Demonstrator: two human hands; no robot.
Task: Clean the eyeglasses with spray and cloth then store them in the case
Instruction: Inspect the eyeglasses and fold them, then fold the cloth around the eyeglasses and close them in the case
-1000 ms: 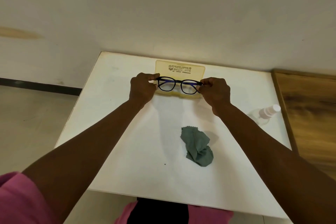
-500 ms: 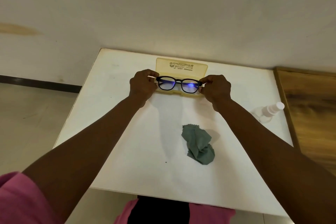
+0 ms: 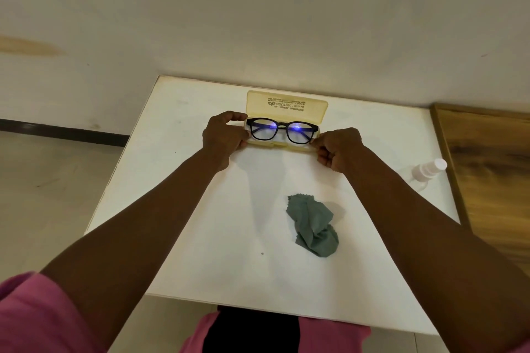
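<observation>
Black-framed eyeglasses point(image 3: 282, 124) lie folded in the base of an open pale-yellow case point(image 3: 286, 107) at the far middle of the white table point(image 3: 195, 209). The lid stands up behind them and both lenses show a blue glare. My left hand point(image 3: 222, 135) pinches the left end of the frame at the case's edge. At the right end, my right hand point(image 3: 339, 149) has its fingers curled against the frame. A crumpled grey-green cloth point(image 3: 314, 225) lies nearer me, right of centre. A small clear spray bottle point(image 3: 427, 170) lies at the table's right edge.
A wooden surface point(image 3: 493, 166) adjoins the table on the right. A plain wall rises just behind the table's far edge. Floor shows to the left. My pink-sleeved arms reach across the table's middle.
Both hands have carried the eyeglasses forward and down, from in front of the case into its base. The lenses now tilt up and catch a blue glare. Cloth and bottle have not moved.
</observation>
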